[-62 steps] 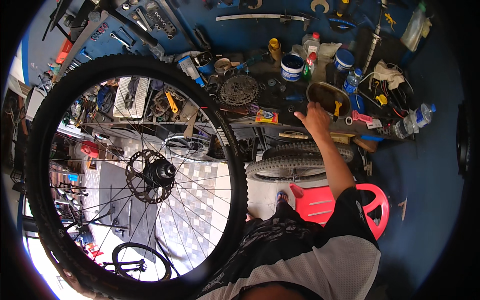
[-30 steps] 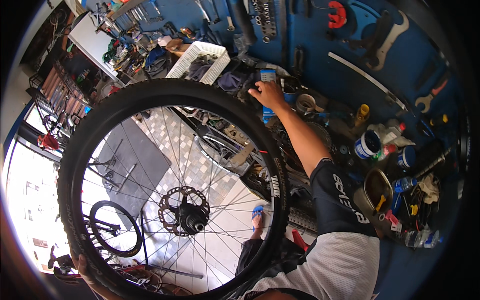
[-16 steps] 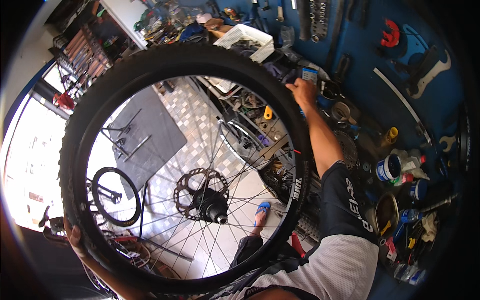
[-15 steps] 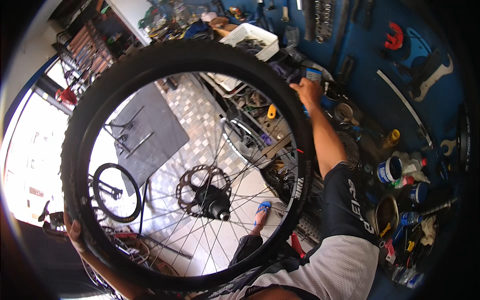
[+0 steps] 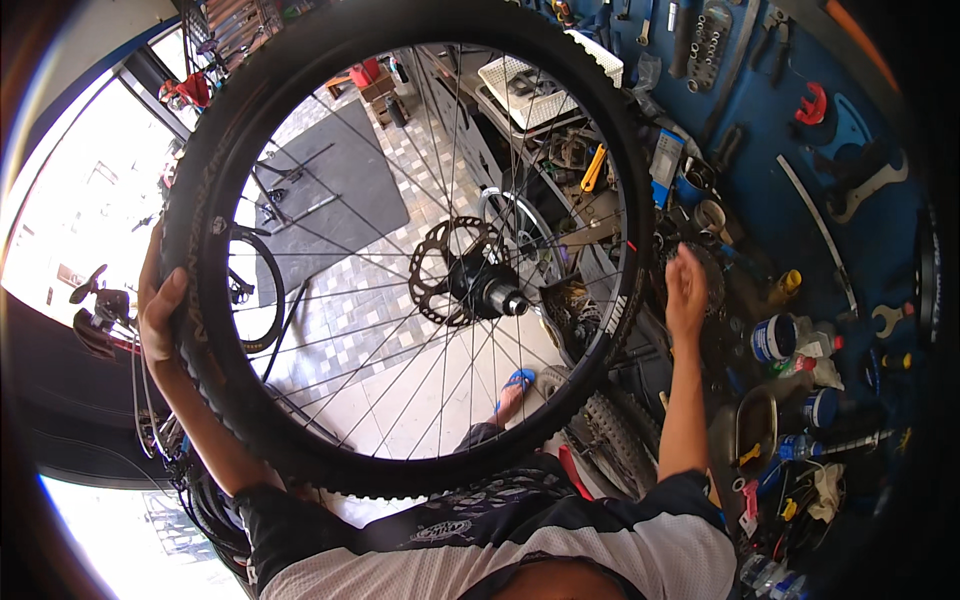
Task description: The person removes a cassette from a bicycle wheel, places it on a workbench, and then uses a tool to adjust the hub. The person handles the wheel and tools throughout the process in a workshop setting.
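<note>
A bicycle wheel with a black knobby tyre (image 5: 190, 250) stands large in front of me, showing a brake rotor (image 5: 428, 265) and a black hub (image 5: 478, 290) among its spokes. My left hand (image 5: 160, 305) grips the tyre at the left side, fingers behind it and thumb on the front. My right hand (image 5: 686, 290) is off the tyre, just right of it, with fingers extended and nothing visible in them. Behind that hand lies a cassette (image 5: 715, 268) on the cluttered bench. My foot in a blue sandal (image 5: 512, 392) shows through the spokes.
A blue tool wall (image 5: 750, 120) runs along the right, above tubs (image 5: 772, 338), bottles, a metal tray (image 5: 755, 395) and a white basket (image 5: 600, 55). Spare tyres (image 5: 615, 440) lean below the bench. A grey mat (image 5: 335, 190) lies on the tiled floor; bicycles stand at the left.
The wheel and my left hand have risen in view. My right hand has moved down from beside the blue package, turning and extending its fingers. The view has shifted.
</note>
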### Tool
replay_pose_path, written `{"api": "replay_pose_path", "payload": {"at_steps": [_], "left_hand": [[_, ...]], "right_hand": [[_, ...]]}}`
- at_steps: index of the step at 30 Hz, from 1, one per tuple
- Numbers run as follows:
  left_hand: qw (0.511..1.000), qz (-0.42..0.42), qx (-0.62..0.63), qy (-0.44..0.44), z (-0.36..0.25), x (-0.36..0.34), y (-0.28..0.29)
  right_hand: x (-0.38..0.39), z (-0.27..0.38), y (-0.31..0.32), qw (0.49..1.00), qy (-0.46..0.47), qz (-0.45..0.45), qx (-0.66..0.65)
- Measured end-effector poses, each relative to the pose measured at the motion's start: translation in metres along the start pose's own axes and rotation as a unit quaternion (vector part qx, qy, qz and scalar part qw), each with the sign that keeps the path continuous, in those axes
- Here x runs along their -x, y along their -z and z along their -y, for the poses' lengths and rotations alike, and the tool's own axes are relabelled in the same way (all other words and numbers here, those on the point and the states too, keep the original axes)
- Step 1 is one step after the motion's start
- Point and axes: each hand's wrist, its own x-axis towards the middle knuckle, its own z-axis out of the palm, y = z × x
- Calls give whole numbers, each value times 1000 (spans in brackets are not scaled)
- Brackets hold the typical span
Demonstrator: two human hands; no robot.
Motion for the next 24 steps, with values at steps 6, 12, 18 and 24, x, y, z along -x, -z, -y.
{"api": "replay_pose_path", "payload": {"at_steps": [6, 12, 18, 24], "left_hand": [[1000, -14, -18, -16, -21, 37, -2], [996, 20, -64, -62, -31, 65, -2], [997, 58, -57, -18, -10, 69, 12], [992, 66, -93, -49, 13, 72, 31]], "right_hand": [[163, -21, -6, 978, -194, 16, -75], [242, -16, -47, 865, -481, 22, -140], [266, -28, -84, 735, -579, 111, -334], [246, -35, -106, 711, -602, 144, -334]]}}
